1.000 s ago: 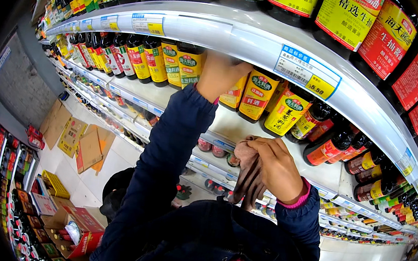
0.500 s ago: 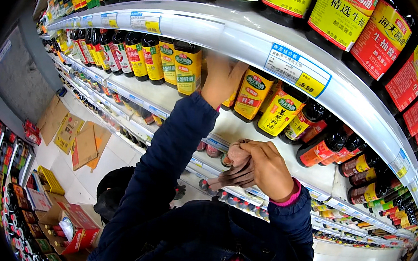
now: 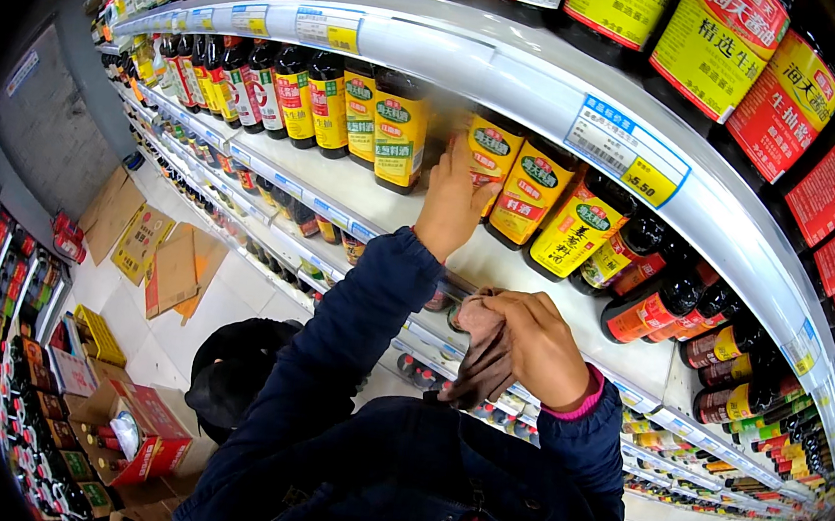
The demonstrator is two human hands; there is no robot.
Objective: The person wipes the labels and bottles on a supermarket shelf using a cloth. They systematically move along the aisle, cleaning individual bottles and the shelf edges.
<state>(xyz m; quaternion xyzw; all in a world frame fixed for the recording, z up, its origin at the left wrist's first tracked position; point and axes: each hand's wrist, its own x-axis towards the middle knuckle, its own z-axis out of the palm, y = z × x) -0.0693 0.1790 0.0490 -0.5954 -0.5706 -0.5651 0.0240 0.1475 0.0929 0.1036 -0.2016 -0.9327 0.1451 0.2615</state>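
Observation:
My left hand reaches up to the middle shelf, its fingers stretched along the left side of a dark bottle with a yellow and red label. The thumb lies near that bottle's front, and the hand does not wrap round it. To its left is a gap, then a yellow-labelled bottle. On the right stand another yellow and red labelled bottle and a yellow-labelled bottle. Lower down, in front of the shelf edge, my right hand is closed on a pinkish-brown cloth, which hangs from the fingers.
A curved white shelf rail with price tags runs above my hands, below a row of soy sauce bottles. Lower shelves hold more bottles. On the floor at left lie cardboard sheets and an open carton. A black cap shows beside my left arm.
My left hand has drawn back from deep in the shelf gap and now rests against the bottle on the gap's right. The cloth hangs lower from my right hand. The view has shifted slightly.

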